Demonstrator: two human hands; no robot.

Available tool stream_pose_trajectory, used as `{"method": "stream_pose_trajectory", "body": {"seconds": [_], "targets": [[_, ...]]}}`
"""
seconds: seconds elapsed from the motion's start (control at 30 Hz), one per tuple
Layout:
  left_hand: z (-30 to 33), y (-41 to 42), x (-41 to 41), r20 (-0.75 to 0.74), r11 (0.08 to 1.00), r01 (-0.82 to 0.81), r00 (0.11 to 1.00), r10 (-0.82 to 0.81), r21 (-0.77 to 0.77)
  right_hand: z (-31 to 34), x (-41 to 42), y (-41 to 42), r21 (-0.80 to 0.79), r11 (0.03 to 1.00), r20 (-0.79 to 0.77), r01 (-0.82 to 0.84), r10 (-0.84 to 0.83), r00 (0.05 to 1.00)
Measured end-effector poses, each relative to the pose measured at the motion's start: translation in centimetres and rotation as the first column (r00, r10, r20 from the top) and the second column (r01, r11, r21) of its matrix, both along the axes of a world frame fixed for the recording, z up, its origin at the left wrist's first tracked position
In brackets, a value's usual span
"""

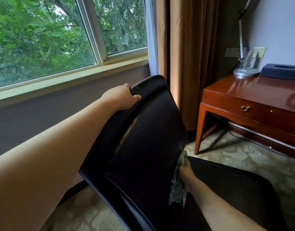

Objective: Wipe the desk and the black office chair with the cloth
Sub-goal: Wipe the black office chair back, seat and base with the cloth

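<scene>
The black office chair (143,139) fills the middle of the view, its shiny backrest facing me and tilted. My left hand (121,97) grips the top left edge of the backrest, thumb on the front. Down where the backrest meets the seat (235,185), my right hand (187,174) holds a grey-green cloth (178,187) pressed against the lower right side of the backrest. Part of the cloth hangs below the hand. The reddish wooden desk (260,90) stands at the right against the wall.
A silver desk lamp (245,72), a clear card holder (251,62) and a dark tissue box (281,71) sit at the desk's back. Brown curtains (185,55) hang between desk and window (60,39). Patterned carpet (226,154) covers the floor.
</scene>
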State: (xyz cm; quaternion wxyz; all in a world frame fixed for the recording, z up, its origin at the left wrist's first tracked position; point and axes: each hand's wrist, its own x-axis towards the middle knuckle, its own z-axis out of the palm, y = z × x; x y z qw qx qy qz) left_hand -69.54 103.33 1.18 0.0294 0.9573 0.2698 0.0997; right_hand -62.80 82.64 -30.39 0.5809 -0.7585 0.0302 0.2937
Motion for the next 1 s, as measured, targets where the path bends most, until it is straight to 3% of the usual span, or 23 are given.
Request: {"method": "stream_pose_trajectory", "body": {"seconds": [0.07,0.17,0.27,0.4,0.5,0.6,0.67,0.8,0.9,1.0], "targets": [[0.1,0.0,-0.2,0.002,1.000,0.005,1.000,-0.005,-0.001,-0.2,-3.6,-0.5,0.109,0.993,-0.084,0.054,-0.045,0.995],[0.2,-0.3,-0.5,0.000,1.000,0.005,1.000,-0.005,-0.004,3.4,-4.5,-1.0,0.214,0.972,-0.049,0.098,-0.089,0.995],[0.4,-0.7,-0.6,-0.009,1.000,0.013,1.000,-0.013,-0.012,10.7,-3.4,0.2,0.236,0.971,0.189,-0.033,-0.013,0.982],[0.8,-0.8,-0.5,0.001,1.000,0.025,1.000,-0.025,-0.013,20.5,-3.2,4.0,0.133,0.955,0.573,-0.267,0.145,0.807],[1.0,-0.8,-0.9,0.011,1.000,0.022,1.000,-0.022,-0.007,22.4,-4.1,5.0,0.060,0.947,0.672,-0.314,0.194,0.714],[0.6,-0.8,-1.1,-0.011,1.000,0.030,0.999,-0.030,-0.007,16.9,-4.0,3.3,0.033,0.976,0.597,-0.217,0.155,0.787],[0.3,-0.6,-0.9,-0.013,0.999,0.036,0.999,-0.036,0.005,10.9,-4.3,1.4,-0.051,0.990,0.442,-0.130,0.140,0.886],[0.2,-0.7,-0.7,-0.009,0.999,0.034,0.999,-0.034,0.026,4.5,-6.9,-1.3,0.000,0.999,0.107,-0.039,0.039,0.994],[0.2,-0.6,-0.7,-0.014,0.999,0.026,1.000,-0.026,0.035,7.3,-7.5,-0.2,-0.003,1.000,0.112,-0.015,0.015,0.994],[0.2,-0.5,-0.6,-0.009,0.999,0.023,1.000,-0.023,0.032,12.8,-7.2,1.4,0.070,0.996,0.261,-0.054,0.034,0.965]]}}
